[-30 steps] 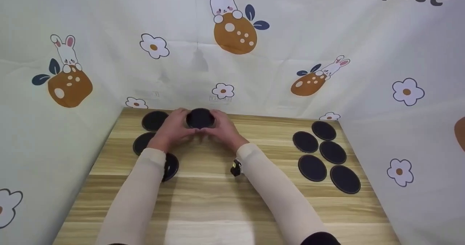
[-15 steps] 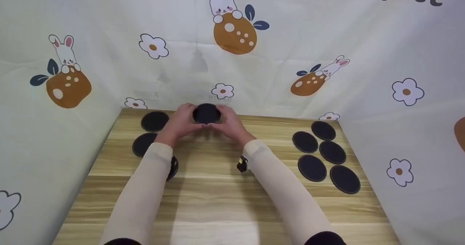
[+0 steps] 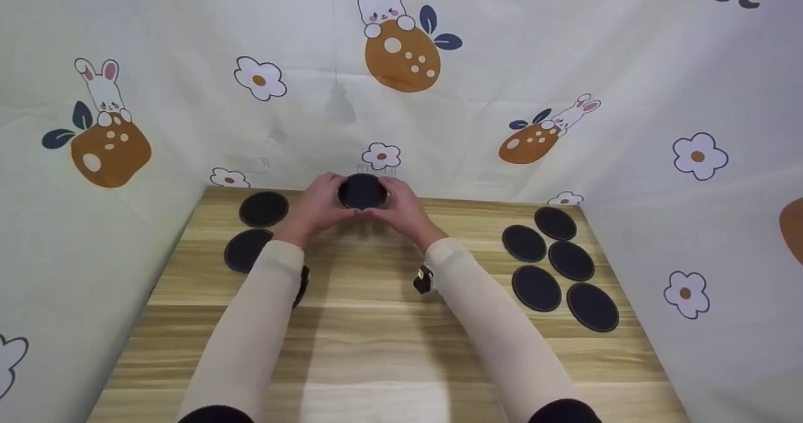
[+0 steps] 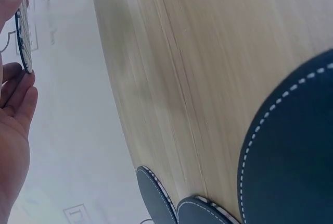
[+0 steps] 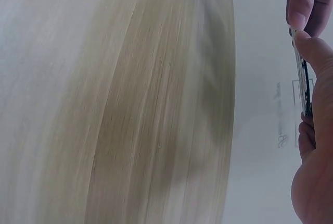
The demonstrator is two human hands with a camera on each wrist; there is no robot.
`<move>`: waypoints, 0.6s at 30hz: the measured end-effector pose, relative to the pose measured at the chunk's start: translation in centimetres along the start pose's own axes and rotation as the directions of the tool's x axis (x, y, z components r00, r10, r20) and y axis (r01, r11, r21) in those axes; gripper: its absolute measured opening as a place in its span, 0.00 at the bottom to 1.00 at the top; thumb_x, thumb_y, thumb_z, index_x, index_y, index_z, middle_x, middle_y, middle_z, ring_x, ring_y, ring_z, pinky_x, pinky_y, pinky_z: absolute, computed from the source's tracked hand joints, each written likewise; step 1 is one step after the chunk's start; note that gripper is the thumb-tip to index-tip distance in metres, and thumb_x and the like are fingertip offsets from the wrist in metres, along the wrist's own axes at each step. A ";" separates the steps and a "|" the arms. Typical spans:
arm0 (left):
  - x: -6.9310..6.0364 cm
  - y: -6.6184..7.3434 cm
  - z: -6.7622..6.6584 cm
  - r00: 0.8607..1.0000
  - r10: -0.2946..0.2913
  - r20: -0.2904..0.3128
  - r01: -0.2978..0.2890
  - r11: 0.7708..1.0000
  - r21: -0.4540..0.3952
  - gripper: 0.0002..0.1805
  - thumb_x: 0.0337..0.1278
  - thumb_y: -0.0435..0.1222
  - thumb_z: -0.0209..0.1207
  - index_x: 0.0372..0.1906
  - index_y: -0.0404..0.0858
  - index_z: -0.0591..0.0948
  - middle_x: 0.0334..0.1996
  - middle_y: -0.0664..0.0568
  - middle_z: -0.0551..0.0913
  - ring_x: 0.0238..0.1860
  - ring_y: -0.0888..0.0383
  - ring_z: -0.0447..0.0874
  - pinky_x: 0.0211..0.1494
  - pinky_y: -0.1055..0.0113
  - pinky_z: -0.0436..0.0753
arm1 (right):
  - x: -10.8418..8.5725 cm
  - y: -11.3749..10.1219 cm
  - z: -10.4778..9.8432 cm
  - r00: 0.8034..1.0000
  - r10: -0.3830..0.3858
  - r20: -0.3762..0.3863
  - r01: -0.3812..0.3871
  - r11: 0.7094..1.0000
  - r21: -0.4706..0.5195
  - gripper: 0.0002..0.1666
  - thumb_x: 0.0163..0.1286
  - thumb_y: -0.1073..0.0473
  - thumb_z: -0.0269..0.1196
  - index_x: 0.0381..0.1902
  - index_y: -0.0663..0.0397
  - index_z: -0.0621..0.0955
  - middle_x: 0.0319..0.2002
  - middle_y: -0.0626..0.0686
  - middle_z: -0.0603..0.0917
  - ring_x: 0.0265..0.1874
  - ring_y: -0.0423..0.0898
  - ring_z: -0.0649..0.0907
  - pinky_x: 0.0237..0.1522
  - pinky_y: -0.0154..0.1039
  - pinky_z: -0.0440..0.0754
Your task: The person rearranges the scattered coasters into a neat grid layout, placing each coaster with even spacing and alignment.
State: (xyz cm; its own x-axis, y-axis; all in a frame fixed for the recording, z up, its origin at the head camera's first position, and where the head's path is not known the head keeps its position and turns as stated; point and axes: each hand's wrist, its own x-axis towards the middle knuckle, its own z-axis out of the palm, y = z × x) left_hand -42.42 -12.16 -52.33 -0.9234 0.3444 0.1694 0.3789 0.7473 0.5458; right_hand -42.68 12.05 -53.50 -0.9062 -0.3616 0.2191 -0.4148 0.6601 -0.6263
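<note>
Near the back of the table, both hands hold a round black coaster (image 3: 362, 191) between them, lifted off the wood. The left hand (image 3: 320, 206) grips its left side and the right hand (image 3: 404, 208) its right side, with the thumbs meeting at the near edge. Edge-on in the left wrist view, the held coaster (image 4: 23, 34) shows a pale face and a dark face. In the right wrist view, fingers and thumb pinch the coaster (image 5: 303, 73). Left of the hands lie two coasters, the far one (image 3: 263, 209) and the nearer one (image 3: 248, 250). Another dark round piece (image 3: 302, 285) is mostly hidden by the left sleeve.
Several matching black coasters (image 3: 536, 288) lie flat in a group at the right of the wooden table (image 3: 376, 335). Cream cloth (image 3: 452, 134) printed with rabbits and flowers hangs behind and on both sides. A small black device (image 3: 423, 278) sits at the right wrist.
Both hands have carried the held coaster a little to the right and up in the view. The left sleeve now covers more of the dark piece beneath it. The other coasters stay put.
</note>
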 end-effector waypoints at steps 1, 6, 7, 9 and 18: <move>0.0 0.0 0.0 1.000 0.000 0.001 0.000 1.000 0.001 0.46 0.64 0.48 0.78 0.78 0.28 0.74 0.73 0.34 0.75 0.75 0.38 0.72 0.79 0.42 0.73 | 0.0 0.1 0.0 1.000 -0.003 -0.003 0.003 1.000 0.005 0.49 0.72 0.45 0.79 0.82 0.58 0.73 0.80 0.58 0.74 0.81 0.53 0.69 0.83 0.47 0.65; 0.3 0.1 0.4 1.000 -0.008 0.002 0.008 1.000 -0.007 0.44 0.65 0.47 0.78 0.77 0.29 0.74 0.74 0.35 0.74 0.75 0.39 0.71 0.80 0.43 0.72 | 0.0 0.5 0.1 1.000 -0.011 -0.017 0.011 1.000 0.019 0.48 0.71 0.46 0.79 0.81 0.57 0.74 0.79 0.57 0.75 0.81 0.53 0.70 0.83 0.46 0.65; 0.4 0.2 0.4 1.000 -0.008 0.001 0.008 1.000 -0.010 0.44 0.65 0.47 0.78 0.77 0.28 0.74 0.74 0.34 0.74 0.76 0.38 0.71 0.80 0.43 0.71 | 0.1 0.6 0.0 1.000 -0.013 -0.017 0.014 1.000 0.018 0.48 0.71 0.46 0.79 0.82 0.57 0.74 0.79 0.57 0.75 0.81 0.53 0.70 0.83 0.47 0.65; 0.4 0.2 0.7 1.000 -0.008 -0.003 0.008 1.000 -0.014 0.44 0.65 0.47 0.78 0.77 0.28 0.74 0.74 0.34 0.74 0.76 0.38 0.71 0.81 0.44 0.71 | 0.1 0.8 0.0 1.000 -0.013 -0.014 0.013 1.000 0.017 0.49 0.72 0.46 0.79 0.82 0.58 0.73 0.80 0.58 0.75 0.81 0.54 0.70 0.83 0.47 0.65; 0.5 -0.2 2.1 1.000 -0.020 0.019 0.020 0.999 -0.031 0.44 0.64 0.47 0.78 0.76 0.28 0.76 0.72 0.34 0.75 0.75 0.38 0.72 0.82 0.44 0.69 | -0.3 2.2 0.9 1.000 -0.018 0.012 0.017 0.999 0.029 0.48 0.73 0.48 0.79 0.81 0.63 0.72 0.80 0.61 0.73 0.82 0.56 0.69 0.84 0.48 0.62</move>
State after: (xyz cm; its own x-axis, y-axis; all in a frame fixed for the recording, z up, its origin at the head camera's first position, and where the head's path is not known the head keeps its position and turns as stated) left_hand -42.81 -10.89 -54.09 -0.9293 0.3405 0.1428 0.3579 0.7359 0.5747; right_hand -43.25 13.04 -55.59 -0.8978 -0.3810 0.2210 -0.4278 0.6345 -0.6438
